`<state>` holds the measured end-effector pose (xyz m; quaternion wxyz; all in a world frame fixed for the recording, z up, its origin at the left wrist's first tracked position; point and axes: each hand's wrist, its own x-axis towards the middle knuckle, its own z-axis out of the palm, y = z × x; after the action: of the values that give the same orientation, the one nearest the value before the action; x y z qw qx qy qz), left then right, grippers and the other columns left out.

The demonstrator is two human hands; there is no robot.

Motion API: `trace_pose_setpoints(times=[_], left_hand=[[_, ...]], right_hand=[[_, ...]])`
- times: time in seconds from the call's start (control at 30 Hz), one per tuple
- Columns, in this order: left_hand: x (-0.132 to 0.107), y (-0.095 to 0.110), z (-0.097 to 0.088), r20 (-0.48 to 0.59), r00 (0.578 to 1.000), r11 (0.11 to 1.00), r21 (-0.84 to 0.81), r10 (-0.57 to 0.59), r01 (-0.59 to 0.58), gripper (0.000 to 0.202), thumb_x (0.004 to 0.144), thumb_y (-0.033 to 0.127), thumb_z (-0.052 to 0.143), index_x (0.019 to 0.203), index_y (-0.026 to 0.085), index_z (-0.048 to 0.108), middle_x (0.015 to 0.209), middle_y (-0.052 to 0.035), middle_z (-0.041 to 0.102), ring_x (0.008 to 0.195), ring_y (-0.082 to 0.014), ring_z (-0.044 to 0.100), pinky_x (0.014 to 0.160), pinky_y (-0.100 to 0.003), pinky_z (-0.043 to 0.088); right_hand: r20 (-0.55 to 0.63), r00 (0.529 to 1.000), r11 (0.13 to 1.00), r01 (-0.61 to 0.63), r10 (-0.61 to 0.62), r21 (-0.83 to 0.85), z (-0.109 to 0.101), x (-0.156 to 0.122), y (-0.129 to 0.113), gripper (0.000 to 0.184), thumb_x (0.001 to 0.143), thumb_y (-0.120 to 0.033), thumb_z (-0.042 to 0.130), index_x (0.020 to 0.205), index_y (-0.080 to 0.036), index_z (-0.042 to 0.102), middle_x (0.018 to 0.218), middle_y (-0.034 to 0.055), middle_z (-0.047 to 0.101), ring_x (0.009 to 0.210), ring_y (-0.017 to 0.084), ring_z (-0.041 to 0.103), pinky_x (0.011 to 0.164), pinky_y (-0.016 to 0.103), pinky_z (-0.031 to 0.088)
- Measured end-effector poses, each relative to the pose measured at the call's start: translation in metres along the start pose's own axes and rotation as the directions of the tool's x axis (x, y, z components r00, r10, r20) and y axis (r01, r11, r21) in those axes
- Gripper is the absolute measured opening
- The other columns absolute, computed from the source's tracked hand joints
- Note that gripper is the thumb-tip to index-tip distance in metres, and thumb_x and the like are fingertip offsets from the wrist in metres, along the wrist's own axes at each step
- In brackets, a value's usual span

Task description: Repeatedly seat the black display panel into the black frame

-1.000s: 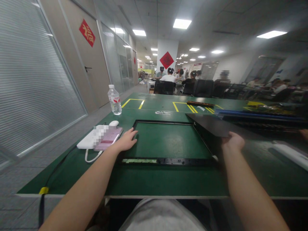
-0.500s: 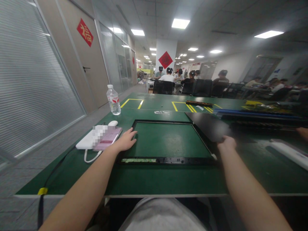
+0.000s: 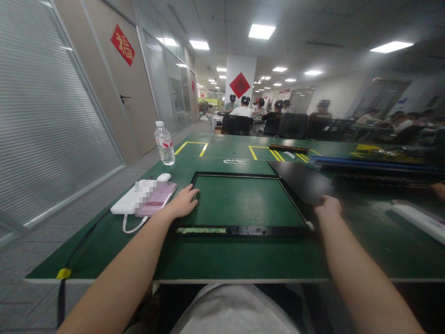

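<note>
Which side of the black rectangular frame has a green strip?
The wide near side, lowest in the picture: the green strip lies along its left part; the other sides show none.

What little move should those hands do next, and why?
Maybe the right hand should ease the dark panel a bit rightward: it holds the panel's edge, and the far-left corner looks very close to the black frame that the left hand touches.

Cool white light from ceiling panels (image 3: 262,31), nearest ones glaring. Overall dim, greyish, low contrast. Soft reflection on green worktop (image 3: 243,260); pale sheen on dark sheet (image 3: 295,180). Deep shadow below worktop edge. Right side darker, hazy, smeared. Wide-lens stretch: door (image 3: 139,104) leans at left. Pixelated patches partly over phone (image 3: 162,199), over distant head (image 3: 325,107).
</note>
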<state>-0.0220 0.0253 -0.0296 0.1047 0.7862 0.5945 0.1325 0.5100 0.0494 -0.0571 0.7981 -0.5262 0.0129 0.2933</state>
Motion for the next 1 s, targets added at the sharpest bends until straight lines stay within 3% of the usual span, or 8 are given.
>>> trace_pose_setpoints(times=[0.33, 0.53, 0.73, 1.0], left_hand=[[-0.001, -0.001, 0.0, -0.04, 0.999, 0.999, -0.042, 0.006, -0.008, 0.057, 0.081, 0.032, 0.053, 0.133, 0.011, 0.059, 0.154, -0.0203, 0.041, 0.144, -0.0347, 0.036, 0.118, -0.048, 0.029], [-0.002, 0.002, -0.002, -0.028, 1.0, 1.0, -0.03, -0.002, 0.001, 0.059, 0.082, 0.031, 0.052, 0.136, 0.009, 0.057, 0.154, -0.0225, 0.04, 0.144, -0.035, 0.035, 0.118, -0.047, 0.028], [-0.002, 0.003, -0.003, -0.048, 0.999, 0.998, -0.055, 0.004, -0.007, 0.058, 0.08, 0.029, 0.054, 0.135, 0.011, 0.058, 0.152, -0.0204, 0.045, 0.144, -0.0336, 0.037, 0.118, -0.046, 0.029], [0.001, -0.001, 0.001, -0.091, 0.995, 0.997, -0.065, 0.033, -0.039, 0.057, 0.081, 0.032, 0.053, 0.134, 0.012, 0.058, 0.148, -0.0195, 0.05, 0.14, -0.0341, 0.042, 0.116, -0.047, 0.032]], right_hand=[[-0.038, 0.999, 0.998, -0.023, 0.025, 0.052, 0.003, -0.017, -0.005, 0.042, 0.059, 0.003, 0.053, 0.092, -0.021, 0.051, 0.099, -0.0007, 0.062, 0.072, 0.012, 0.064, 0.06, 0.029, 0.061], [-0.053, 0.999, 0.999, 0.009, -0.007, 0.035, 0.007, -0.028, -0.009, 0.039, 0.058, 0.004, 0.053, 0.087, -0.022, 0.048, 0.087, -0.0037, 0.06, 0.064, 0.011, 0.061, 0.05, 0.023, 0.058], [0.113, 0.988, 0.99, 0.093, -0.105, 0.11, 0.008, -0.037, -0.02, 0.031, 0.064, -0.003, 0.057, 0.085, -0.022, 0.046, 0.081, -0.0029, 0.061, 0.064, 0.012, 0.063, 0.052, 0.024, 0.056], [0.2, 0.958, 0.97, 0.171, -0.204, 0.173, 0.011, -0.074, -0.033, 0.028, 0.06, -0.007, 0.06, 0.082, -0.022, 0.049, 0.076, -0.0035, 0.058, 0.064, 0.013, 0.061, 0.054, 0.024, 0.056]])
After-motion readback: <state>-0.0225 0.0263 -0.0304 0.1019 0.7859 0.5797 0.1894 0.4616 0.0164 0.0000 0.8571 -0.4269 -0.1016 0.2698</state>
